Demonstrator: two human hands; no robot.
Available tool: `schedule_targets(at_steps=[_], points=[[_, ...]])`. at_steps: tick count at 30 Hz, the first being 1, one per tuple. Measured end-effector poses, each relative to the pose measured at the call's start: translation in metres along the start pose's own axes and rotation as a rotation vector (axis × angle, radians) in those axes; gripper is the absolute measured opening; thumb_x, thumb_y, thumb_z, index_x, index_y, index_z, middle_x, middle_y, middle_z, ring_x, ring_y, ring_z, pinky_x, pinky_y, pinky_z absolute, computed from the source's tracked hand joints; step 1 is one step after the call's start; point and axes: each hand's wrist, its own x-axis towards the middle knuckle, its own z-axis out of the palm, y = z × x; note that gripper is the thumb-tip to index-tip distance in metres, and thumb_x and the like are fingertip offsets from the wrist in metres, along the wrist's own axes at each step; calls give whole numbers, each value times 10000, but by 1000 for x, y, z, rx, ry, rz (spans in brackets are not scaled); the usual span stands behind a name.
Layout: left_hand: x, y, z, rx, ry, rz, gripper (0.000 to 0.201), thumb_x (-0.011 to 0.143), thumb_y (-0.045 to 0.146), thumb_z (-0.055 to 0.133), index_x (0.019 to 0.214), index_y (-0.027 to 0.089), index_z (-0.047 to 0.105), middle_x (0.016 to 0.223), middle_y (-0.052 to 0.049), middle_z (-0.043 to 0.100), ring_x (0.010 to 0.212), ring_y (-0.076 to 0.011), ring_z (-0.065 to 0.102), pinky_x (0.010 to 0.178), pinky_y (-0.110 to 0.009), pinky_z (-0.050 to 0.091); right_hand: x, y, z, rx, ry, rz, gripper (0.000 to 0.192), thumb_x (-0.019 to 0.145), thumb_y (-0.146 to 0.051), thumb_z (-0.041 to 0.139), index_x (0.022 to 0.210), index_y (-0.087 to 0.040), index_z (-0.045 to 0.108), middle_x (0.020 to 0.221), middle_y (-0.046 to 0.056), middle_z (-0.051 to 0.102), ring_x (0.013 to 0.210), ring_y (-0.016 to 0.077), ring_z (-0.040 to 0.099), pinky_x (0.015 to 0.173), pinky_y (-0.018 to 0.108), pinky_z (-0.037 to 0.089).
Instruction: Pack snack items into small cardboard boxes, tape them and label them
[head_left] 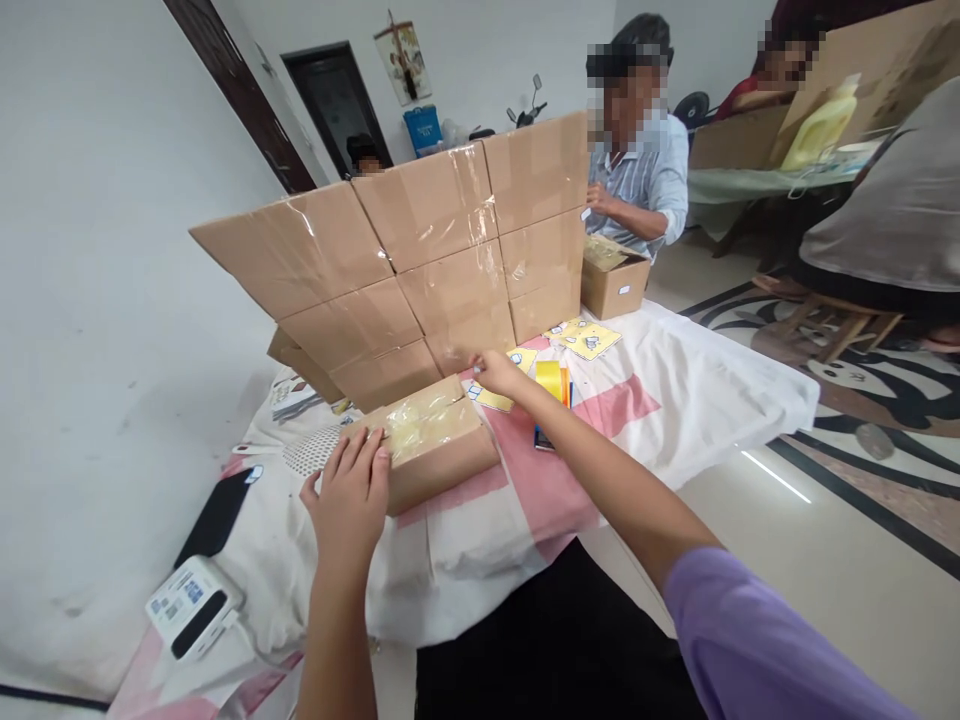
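Observation:
A taped cardboard box (439, 445) lies flat on the cloth-covered table (675, 400). My left hand (351, 495) rests with spread fingers against the box's near left end. My right hand (496, 372) reaches over to the box's far right corner, fingertips by a yellow sticker sheet (495, 398). Right of that arm, a yellow tape roll (549, 380) stands on the cloth. Behind the box rises a stacked wall of sealed cardboard boxes (420, 260).
A small white label printer (193, 605) and a black phone (217, 515) lie at the table's near left. More yellow sheets (586, 338) and an open box (613, 280) sit at the far end, where a person in a striped shirt (637, 180) works. Other people sit at the right.

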Motion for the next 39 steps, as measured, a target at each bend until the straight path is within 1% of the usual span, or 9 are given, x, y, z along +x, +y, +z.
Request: schedule_targets(at_steps=[4, 7, 12, 16, 18, 20, 22, 34, 39], points=[[-7, 16, -16, -84, 64, 10, 361, 1008, 421, 436, 1253, 273, 656, 1468, -87, 569, 1415, -320, 430, 1158, -627, 154, -62, -30, -11, 619, 102, -130, 117, 915, -184, 557, 1024, -192, 600, 861, -20, 627, 525, 77, 616, 513, 219, 480], [-23, 40, -30, -370, 236, 86, 310, 929, 448, 602, 1157, 253, 681, 1242, -83, 691, 1231, -288, 584, 1107, -514, 344, -114, -59, -3, 1013, 14, -128, 142, 811, -255, 703, 880, -206, 589, 781, -51, 590, 423, 71, 570, 414, 207, 395], [-42, 60, -31, -960, -58, -66, 232, 883, 449, 682, 890, 217, 669, 823, -2, 682, 781, -159, 640, 716, -268, 513, -151, -79, 17, 1202, -164, -78, 137, 826, -285, 706, 886, -193, 623, 699, -51, 602, 467, 84, 582, 478, 221, 483], [-43, 56, -25, -1035, -80, -174, 230, 873, 425, 703, 851, 199, 665, 783, 7, 669, 735, -135, 623, 675, -238, 495, -152, -70, 21, 1225, -219, -136, 110, 870, -249, 654, 962, -187, 649, 836, -18, 669, 495, 63, 587, 546, 234, 519], [-43, 58, -27, -913, 38, -171, 217, 859, 402, 723, 944, 205, 684, 859, -5, 693, 769, -142, 633, 693, -249, 487, -153, -67, 25, 1204, -179, -128, 112, 866, -235, 663, 970, -196, 647, 835, -24, 669, 501, 59, 578, 543, 225, 514], [-45, 62, -33, -712, 236, -81, 211, 856, 353, 731, 1004, 210, 686, 929, -17, 697, 794, -145, 624, 722, -266, 476, -154, -66, 30, 1181, -112, -104, 129, 859, -239, 677, 979, -207, 641, 829, -23, 674, 535, 71, 584, 532, 217, 507], [-48, 66, -39, -555, 303, 87, 178, 855, 310, 735, 998, 212, 693, 944, -20, 696, 801, -148, 616, 749, -280, 473, -155, -67, 34, 1139, -51, -103, 152, 855, -240, 687, 996, -214, 639, 834, -14, 686, 619, 95, 621, 563, 219, 516], [-53, 58, -42, -540, 107, 333, 131, 892, 203, 683, 1020, 230, 694, 897, 11, 733, 797, -133, 648, 724, -251, 473, -166, -62, 14, 907, -65, -259, 186, 907, -257, 651, 1087, -229, 612, 833, -16, 723, 773, 130, 676, 665, 240, 509], [-53, 61, -38, -531, 169, 184, 114, 937, 229, 603, 844, 209, 666, 753, 25, 681, 698, -118, 599, 677, -241, 451, -174, -59, 9, 721, 29, -328, 155, 910, -215, 613, 1059, -255, 626, 933, -3, 720, 841, 153, 703, 740, 274, 537]])
